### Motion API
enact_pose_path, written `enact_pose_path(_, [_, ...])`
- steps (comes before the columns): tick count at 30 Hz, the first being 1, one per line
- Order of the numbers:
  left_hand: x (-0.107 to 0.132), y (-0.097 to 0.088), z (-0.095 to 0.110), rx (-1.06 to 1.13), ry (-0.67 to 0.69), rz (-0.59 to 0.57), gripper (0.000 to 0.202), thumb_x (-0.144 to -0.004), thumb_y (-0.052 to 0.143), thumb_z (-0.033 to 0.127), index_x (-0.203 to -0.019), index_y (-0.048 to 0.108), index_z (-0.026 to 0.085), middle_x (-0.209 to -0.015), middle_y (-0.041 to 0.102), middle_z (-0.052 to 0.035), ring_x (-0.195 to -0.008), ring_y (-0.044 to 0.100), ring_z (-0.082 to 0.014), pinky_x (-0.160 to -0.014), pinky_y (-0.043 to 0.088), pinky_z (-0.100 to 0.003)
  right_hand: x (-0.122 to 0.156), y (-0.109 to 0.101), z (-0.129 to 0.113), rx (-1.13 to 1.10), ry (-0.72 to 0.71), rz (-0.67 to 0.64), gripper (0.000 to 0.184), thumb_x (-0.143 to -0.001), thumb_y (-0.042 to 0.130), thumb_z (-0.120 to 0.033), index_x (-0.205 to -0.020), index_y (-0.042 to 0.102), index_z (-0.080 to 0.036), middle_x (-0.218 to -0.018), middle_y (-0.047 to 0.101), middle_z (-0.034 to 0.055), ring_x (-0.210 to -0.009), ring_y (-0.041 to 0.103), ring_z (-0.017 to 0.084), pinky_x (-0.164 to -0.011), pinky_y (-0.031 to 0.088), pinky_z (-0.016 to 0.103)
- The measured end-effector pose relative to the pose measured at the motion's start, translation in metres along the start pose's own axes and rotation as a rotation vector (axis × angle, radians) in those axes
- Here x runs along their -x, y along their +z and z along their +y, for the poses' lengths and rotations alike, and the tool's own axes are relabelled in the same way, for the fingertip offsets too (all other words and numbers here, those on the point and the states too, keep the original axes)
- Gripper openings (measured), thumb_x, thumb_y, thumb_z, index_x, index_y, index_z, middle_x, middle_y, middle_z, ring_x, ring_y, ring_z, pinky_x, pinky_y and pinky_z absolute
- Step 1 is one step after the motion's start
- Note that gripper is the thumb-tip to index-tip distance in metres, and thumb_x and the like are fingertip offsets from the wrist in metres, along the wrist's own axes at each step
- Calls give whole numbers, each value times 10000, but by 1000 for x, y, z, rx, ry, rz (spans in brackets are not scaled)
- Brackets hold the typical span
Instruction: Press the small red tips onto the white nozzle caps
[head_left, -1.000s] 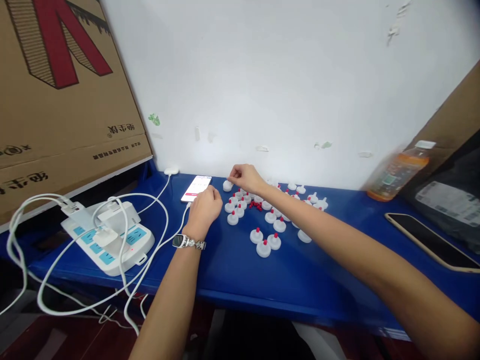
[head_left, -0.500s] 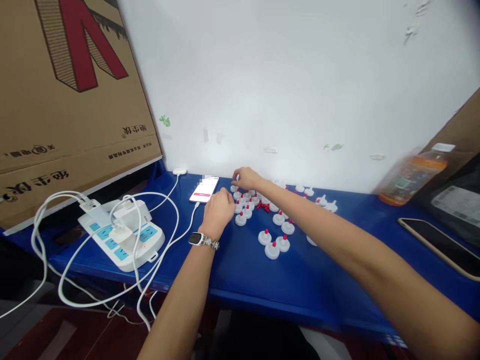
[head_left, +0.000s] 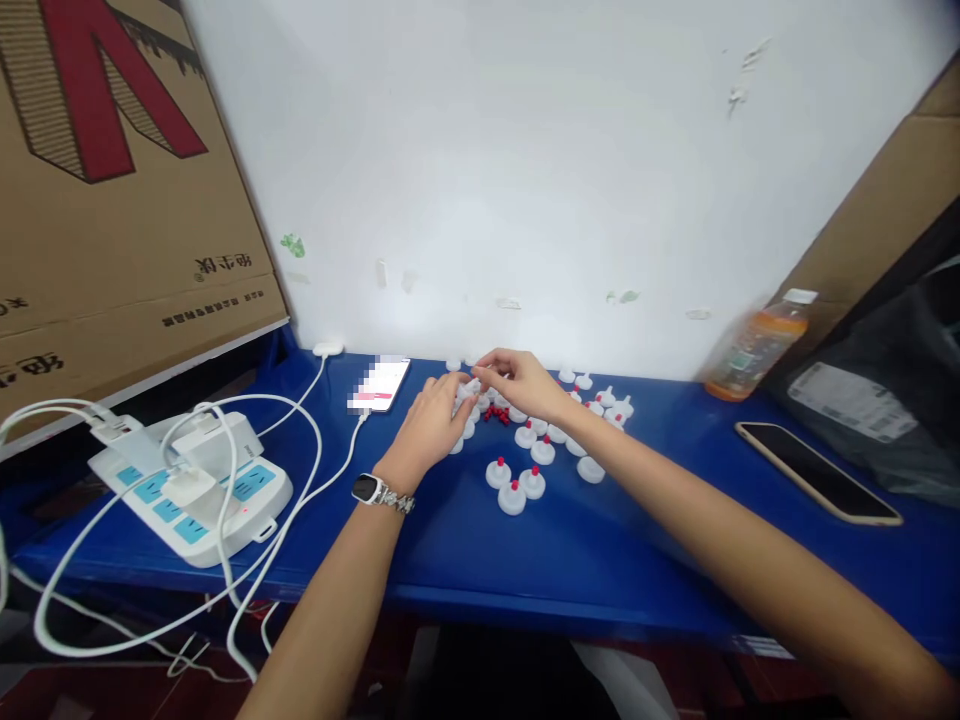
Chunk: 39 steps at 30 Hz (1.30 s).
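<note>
My left hand [head_left: 431,415], with a watch on its wrist, has its fingers closed around a white plastic nozzle cap [head_left: 471,387]. Bent in toward that cap from the right, my right hand [head_left: 523,382] has thumb and forefinger pinched at its top; what lies between those fingertips is too small to make out. Below the hands is a small pile of red tips [head_left: 496,413]. Around it stand several white caps with red tips fitted, including a group of three nearer me, with one cap [head_left: 512,497] in front. Other white caps [head_left: 621,406] to the right show bare spouts.
A charging phone [head_left: 391,385] lies to the left, and a white power strip [head_left: 202,510] with looping cables [head_left: 319,430] beside it. On the right are a dark phone [head_left: 817,472], an orange drink bottle [head_left: 761,345] and a black bag [head_left: 885,390]. A white wall [head_left: 480,180] backs the blue table.
My two hands have come together, and a white nozzle cap now shows between them. The view has shifted to the right, so the table things appear further left.
</note>
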<state>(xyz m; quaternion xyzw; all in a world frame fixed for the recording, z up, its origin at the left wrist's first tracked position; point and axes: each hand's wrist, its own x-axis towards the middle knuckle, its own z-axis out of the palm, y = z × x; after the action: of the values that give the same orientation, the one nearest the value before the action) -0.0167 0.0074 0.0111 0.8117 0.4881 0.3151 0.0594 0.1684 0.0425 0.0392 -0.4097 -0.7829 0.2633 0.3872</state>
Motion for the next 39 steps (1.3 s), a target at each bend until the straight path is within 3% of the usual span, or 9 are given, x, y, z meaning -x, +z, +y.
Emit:
enact_pose_path(2, [0, 2, 4, 38, 26, -33, 391, -1023, 365, 408, -1332, 502, 210, -1147, 632, -105, -1076, 561, -272, -924, 475, -421, 15, -8, 7, 207, -27, 9, 199, -922, 536, -302, -936, 677, -163, -803, 711, 41, -753, 616, 165, -733, 432, 297])
enact_pose_path(6, [-1, 6, 6, 79, 55, -59, 390, -1031, 328, 418, -1289, 529, 205, -1096, 634, -97, -1039, 551, -264, -942, 462, -435, 29, -15, 15, 705, -108, -158, 120, -865, 613, -257, -887, 710, -191, -914, 693, 73, -947, 558, 239, -851, 338, 367])
enact_pose_path(9, [-3, 8, 3, 91, 55, -78, 373, -1024, 347, 429, -1231, 556, 200, -1046, 635, -91, -1002, 543, -264, -915, 468, -436, 26, -13, 12, 845, -110, -238, 156, -879, 619, -285, -951, 720, -191, -961, 682, 98, -986, 526, 260, -856, 295, 377])
enact_pose_path(14, [-3, 9, -3, 84, 77, -74, 347, -1019, 371, 410, -1229, 554, 204, -1082, 639, -93, -1015, 545, -264, -930, 459, -442, 12, -3, 11, 898, -159, -307, 179, -892, 617, -296, -993, 719, -190, -1015, 681, 105, -1022, 513, 270, -861, 267, 383])
enact_pose_path(20, [-3, 10, -2, 87, 71, -68, 343, -1023, 368, 424, -1183, 578, 206, -1037, 645, -87, -974, 556, -252, -911, 468, -433, 4, 1, 19, 892, -120, -340, 139, -887, 579, -210, -826, 699, -173, -940, 704, 87, -1008, 527, 260, -856, 260, 376])
enact_pose_path(26, [-4, 9, -1, 90, 51, -66, 359, -1019, 362, 444, -1187, 577, 210, -1037, 645, -87, -991, 552, -260, -910, 469, -438, 12, -13, 14, 823, -80, -270, 178, -850, 594, -240, -979, 705, -188, -1003, 689, 98, -1016, 523, 268, -863, 272, 378])
enact_pose_path(31, [-3, 11, -1, 85, 53, -73, 370, -1015, 370, 430, -1218, 567, 193, -1098, 637, -105, -1041, 541, -273, -963, 454, -467, 22, -23, 14, 873, -57, -320, 194, -804, 648, -255, -976, 729, -217, -1035, 666, 103, -1058, 497, 294, -879, 265, 401])
enact_pose_path(39, [-3, 11, 1, 74, 72, -88, 347, -1013, 389, 403, -1227, 567, 196, -1120, 647, -102, -1050, 553, -268, -962, 463, -456, 14, -12, 20, 918, -114, -336, 191, -880, 654, -348, -999, 730, -218, -1044, 673, 101, -1056, 496, 286, -888, 261, 399])
